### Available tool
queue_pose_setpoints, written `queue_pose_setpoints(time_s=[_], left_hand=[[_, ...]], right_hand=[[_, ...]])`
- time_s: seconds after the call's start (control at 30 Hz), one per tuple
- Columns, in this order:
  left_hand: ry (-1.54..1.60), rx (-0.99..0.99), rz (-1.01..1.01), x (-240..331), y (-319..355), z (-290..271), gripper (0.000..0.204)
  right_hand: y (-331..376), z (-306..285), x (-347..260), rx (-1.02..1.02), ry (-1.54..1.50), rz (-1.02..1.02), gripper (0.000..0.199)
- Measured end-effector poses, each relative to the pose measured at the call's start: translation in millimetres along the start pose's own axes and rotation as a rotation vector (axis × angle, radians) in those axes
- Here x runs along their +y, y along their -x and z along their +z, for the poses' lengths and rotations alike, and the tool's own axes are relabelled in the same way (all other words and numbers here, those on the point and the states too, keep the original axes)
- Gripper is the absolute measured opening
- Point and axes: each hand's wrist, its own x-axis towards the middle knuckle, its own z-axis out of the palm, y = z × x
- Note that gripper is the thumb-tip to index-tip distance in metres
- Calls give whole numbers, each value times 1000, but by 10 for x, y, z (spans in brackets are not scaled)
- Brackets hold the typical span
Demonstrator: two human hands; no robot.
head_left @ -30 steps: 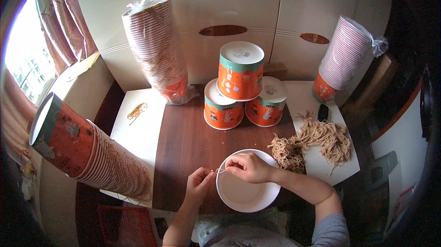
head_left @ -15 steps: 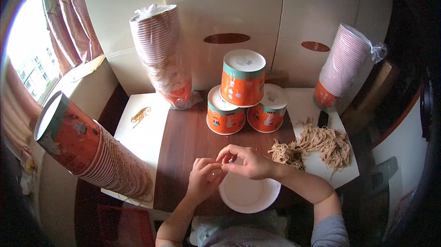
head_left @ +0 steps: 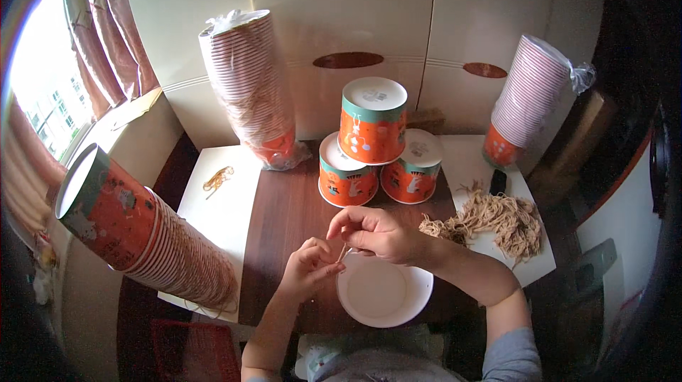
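At the white tub (head_left: pixel 384 294) on the tabletop (head_left: pixel 280 215), my right hand (head_left: pixel 380 236) pinches thin cord (head_left: pixel 344 253); my left hand's (head_left: pixel 305 267) grip I cannot tell. Likely light, limp, best held near its ends.

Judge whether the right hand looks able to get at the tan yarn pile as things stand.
Probably yes: the yarn pile lies mostly uncovered, just beyond the right forearm. However, the right hand seems occupied with a thin strand.
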Motion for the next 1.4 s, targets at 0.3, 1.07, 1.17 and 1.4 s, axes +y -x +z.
queue_pose_setpoints(time_s=[0.3, 1.07, 1.17, 1.4], left_hand=[[267, -27, -320, -301, 126, -119, 16], [96, -43, -127, -34, -71, 24, 16], [114, -58, -104, -72, -108, -13, 13], [-125, -104, 30, 36, -216, -101, 11]], right_hand=[[18, 78, -466, 22, 153, -62, 14], [182, -21, -717, 70, 336, -224, 14], [169, -25, -727, 77, 377, -225, 15], [151, -9, -726, 103, 258, -223, 15]])
